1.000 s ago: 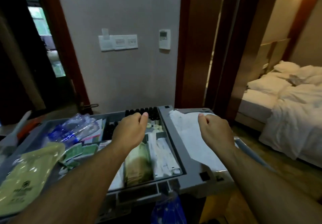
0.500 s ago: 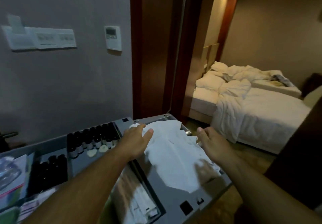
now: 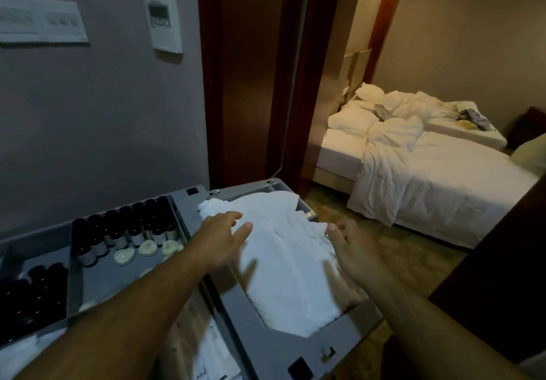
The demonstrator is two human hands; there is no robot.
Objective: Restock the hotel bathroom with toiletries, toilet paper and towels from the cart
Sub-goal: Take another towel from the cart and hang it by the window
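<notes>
A grey housekeeping cart (image 3: 280, 338) fills the lower left. White towels (image 3: 289, 261) lie piled in its right-hand bin. My left hand (image 3: 221, 237) hovers over the towels' left edge with fingers straight and spread. My right hand (image 3: 354, 249) reaches at the towels' right edge, fingers relaxed, holding nothing. Rows of small dark toiletry bottles (image 3: 130, 229) stand in the cart's tray, with round wrapped soaps (image 3: 147, 248) in front of them. More dark bottles (image 3: 32, 294) sit at the far left.
Paper-wrapped packets (image 3: 206, 350) lie in the tray under my left forearm. Behind the cart is a grey wall with a thermostat (image 3: 164, 25) and a brown door frame (image 3: 242, 72). Unmade beds (image 3: 413, 155) stand beyond the doorway on the right.
My view has swung right toward the towel bin. My left hand moved from the bottle tray onto the towels' left edge; both hands have opened beside the pile.
</notes>
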